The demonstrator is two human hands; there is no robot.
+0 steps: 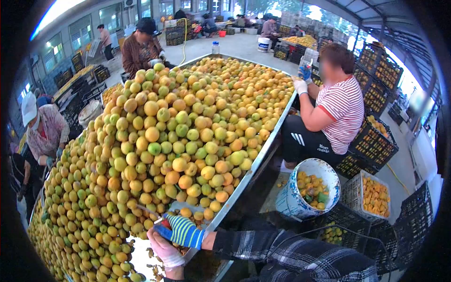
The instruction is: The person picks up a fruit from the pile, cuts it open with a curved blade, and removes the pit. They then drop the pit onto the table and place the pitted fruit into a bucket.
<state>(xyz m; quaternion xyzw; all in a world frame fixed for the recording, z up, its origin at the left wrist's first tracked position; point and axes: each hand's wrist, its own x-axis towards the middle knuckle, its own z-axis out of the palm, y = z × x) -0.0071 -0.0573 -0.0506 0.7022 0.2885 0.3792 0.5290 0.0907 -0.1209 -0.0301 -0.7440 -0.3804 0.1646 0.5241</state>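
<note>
A big heap of yellow-orange and greenish apricots fills a metal-edged table in front of me. My right hand, in a blue-and-yellow striped glove with a blue palm, is closed at the table's near edge. A thin, blurred blade like a small knife's sticks out from it over the fruit. My left hand, in a pink glove, is just below and touches the right. Its fingers are curled, and whatever they hold is hidden. Below it, small brown bits lie on a bright white surface.
To the right stands a stained white bucket of cut fruit and leaves, with a crate of orange fruit beyond it. A person in a striped shirt sits at the right edge. Other people work across the heap. Black crates are stacked behind.
</note>
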